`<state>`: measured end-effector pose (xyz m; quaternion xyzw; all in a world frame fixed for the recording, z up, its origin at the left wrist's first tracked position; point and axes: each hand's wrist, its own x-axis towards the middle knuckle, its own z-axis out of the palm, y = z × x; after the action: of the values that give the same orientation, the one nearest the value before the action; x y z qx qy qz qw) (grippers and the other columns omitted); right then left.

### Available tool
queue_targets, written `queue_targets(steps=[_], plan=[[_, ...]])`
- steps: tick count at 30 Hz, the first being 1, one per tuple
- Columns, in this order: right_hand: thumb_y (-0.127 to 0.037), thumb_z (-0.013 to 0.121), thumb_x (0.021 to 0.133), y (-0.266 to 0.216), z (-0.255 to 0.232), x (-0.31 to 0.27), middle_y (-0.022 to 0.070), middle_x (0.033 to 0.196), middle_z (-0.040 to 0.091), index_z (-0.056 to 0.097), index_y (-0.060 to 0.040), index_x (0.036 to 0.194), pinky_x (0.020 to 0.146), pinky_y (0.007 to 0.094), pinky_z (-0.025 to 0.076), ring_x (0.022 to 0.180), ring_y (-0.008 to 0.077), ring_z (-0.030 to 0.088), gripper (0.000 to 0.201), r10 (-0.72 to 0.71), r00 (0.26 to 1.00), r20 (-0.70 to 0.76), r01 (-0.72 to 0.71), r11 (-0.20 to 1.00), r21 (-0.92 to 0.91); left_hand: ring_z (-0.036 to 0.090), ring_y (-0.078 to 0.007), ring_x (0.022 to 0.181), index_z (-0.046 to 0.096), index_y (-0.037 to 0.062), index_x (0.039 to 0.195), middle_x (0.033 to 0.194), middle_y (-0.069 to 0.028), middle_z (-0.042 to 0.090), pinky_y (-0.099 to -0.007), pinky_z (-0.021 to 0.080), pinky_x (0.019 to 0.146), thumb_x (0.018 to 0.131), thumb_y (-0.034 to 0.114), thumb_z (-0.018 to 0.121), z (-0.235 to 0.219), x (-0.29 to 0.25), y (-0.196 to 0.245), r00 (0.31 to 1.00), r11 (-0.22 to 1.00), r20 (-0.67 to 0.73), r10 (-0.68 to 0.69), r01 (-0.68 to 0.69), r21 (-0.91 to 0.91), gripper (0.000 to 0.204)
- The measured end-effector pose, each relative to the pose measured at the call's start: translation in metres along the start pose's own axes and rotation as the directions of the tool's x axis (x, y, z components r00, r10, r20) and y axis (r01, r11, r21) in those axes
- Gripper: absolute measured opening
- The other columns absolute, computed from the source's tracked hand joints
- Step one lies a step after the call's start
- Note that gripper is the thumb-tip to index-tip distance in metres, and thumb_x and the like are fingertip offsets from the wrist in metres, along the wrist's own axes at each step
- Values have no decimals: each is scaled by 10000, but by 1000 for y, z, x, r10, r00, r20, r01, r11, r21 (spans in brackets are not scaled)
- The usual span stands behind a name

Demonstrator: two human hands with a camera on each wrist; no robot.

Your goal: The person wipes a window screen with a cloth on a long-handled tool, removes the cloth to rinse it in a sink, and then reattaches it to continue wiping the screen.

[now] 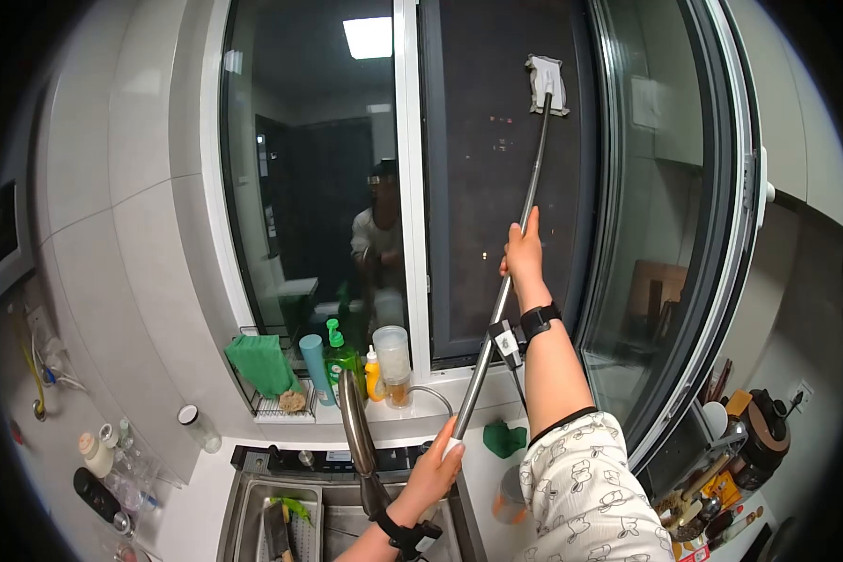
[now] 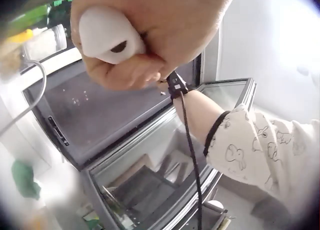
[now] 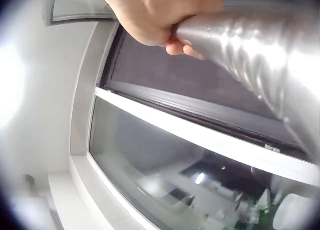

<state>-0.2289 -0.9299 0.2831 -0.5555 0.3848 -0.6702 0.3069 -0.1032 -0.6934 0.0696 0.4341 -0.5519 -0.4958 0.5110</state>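
A long metal pole [image 1: 485, 354] slants up across the window, its pale cloth-covered head [image 1: 546, 86] against the upper right of the dark screen [image 1: 478, 187]. My right hand [image 1: 525, 251] grips the pole at mid-length; in the right wrist view the hand [image 3: 160, 12] wraps the shiny pole [image 3: 260, 50]. Lower down, over the sink, my left hand [image 1: 433, 473] grips the pole's bottom end. The left wrist view shows that hand [image 2: 150, 30] curled round the white end cap [image 2: 107, 35].
On the sill stand a green bottle [image 1: 344, 361], a yellow bottle [image 1: 374, 377], a clear container [image 1: 392, 356] and a rack with a green cloth [image 1: 264, 365]. Below is a sink with a curved faucet [image 1: 356, 426]. An open window sash [image 1: 656, 215] stands at right, with utensils beneath.
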Motion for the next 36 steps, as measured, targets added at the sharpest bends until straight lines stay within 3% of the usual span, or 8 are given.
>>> queue_targets(steps=[6, 12, 15, 20, 24, 27, 30, 36], plan=[[-171, 373, 929, 47, 28, -110, 12, 496, 381, 2, -217, 1411, 294, 269, 374, 330, 116, 401, 610, 94, 989, 115, -93, 996, -12, 448, -77, 516, 406, 54, 1265, 607, -7, 477, -232, 372, 489, 896, 223, 489, -28, -77, -100, 972, 981, -219, -85, 120, 152, 415], [-177, 372, 933, 87, 32, -163, -1, 471, 361, 9, -228, 1414, 287, 268, 358, 313, 107, 375, 605, 37, 980, 196, -51, 997, 65, 403, -200, 485, 503, 44, 868, 556, -66, 426, -350, 327, 468, 932, 299, 398, -4, -132, -161, 890, 798, -255, 377, -172, 577, 283], [-207, 378, 935, 35, 37, -98, 7, 496, 393, 34, -223, 1414, 286, 273, 352, 322, 104, 383, 590, -50, 984, 170, 39, 997, 67, 432, -77, 492, 486, 30, 1109, 601, 5, 469, -235, 356, 460, 906, 232, 474, -12, -83, -84, 977, 971, -180, -112, 146, 187, 286], [-200, 388, 922, -32, 57, -40, 41, 520, 436, 27, -165, 1412, 315, 290, 388, 331, 137, 410, 609, -105, 982, 160, 110, 994, -22, 407, -67, 473, 499, 46, 934, 566, 24, 442, -244, 332, 429, 928, 241, 443, -17, -41, 3, 983, 997, -173, -61, 52, -54, 203], [-180, 360, 912, 16, 61, -105, 132, 555, 532, -28, -182, 1402, 364, 340, 456, 374, 220, 523, 625, -61, 967, 246, 68, 997, -22, 421, -59, 468, 473, 52, 868, 556, 25, 442, -219, 333, 425, 919, 269, 471, -28, -96, -60, 959, 986, -244, -147, 162, 41, 222], [-168, 355, 920, 50, 61, -166, 70, 525, 482, -28, -196, 1409, 343, 309, 422, 349, 174, 480, 621, 7, 957, 291, -18, 999, 34, 417, -162, 498, 481, 39, 838, 556, -51, 429, -318, 328, 461, 924, 280, 429, -11, -144, -88, 837, 855, -353, 418, -232, 464, 262], [-175, 357, 926, 37, 70, -154, 36, 489, 432, -3, -184, 1412, 324, 281, 396, 332, 143, 444, 605, -1, 966, 258, -12, 999, 48, 423, -165, 495, 487, 40, 844, 557, -56, 443, -326, 332, 462, 922, 291, 439, -29, -143, -114, 894, 807, -307, 327, -95, 583, 267], [-198, 388, 897, -63, 91, -32, 167, 615, 557, 63, -121, 1398, 396, 345, 470, 405, 241, 540, 602, -207, 959, 194, 199, 978, 60, 318, -53, 416, 439, 85, 924, 539, 34, 356, -200, 261, 374, 951, 268, 385, -43, -61, 44, 990, 995, -141, -31, 18, -94, 193]])
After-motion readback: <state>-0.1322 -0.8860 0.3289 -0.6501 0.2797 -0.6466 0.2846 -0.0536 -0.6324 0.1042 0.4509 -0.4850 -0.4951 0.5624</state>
